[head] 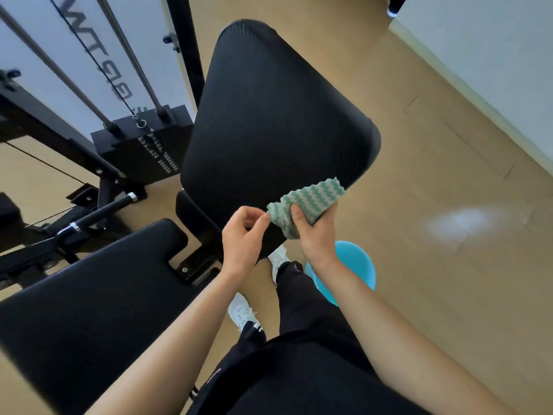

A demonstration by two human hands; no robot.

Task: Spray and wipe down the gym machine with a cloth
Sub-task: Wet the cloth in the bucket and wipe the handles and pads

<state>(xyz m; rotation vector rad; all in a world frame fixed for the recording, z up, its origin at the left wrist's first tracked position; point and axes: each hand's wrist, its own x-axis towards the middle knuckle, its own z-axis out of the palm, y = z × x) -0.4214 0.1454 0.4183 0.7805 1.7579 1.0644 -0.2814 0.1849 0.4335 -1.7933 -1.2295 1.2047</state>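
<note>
A green-and-white patterned cloth (308, 199) is bunched in my right hand (314, 232), just in front of the lower edge of the gym machine's black back pad (269, 115). My left hand (242, 238) pinches the cloth's left corner between thumb and fingertips. The black seat pad (89, 295) lies below and to the left of both hands. No spray bottle is in view.
A blue bucket (356, 265) stands on the wooden floor behind my right wrist. The weight stack (143, 145), cables and a black handle bar (98, 214) are at the left. My legs and white shoes (242, 310) are below. A white wall runs along the right.
</note>
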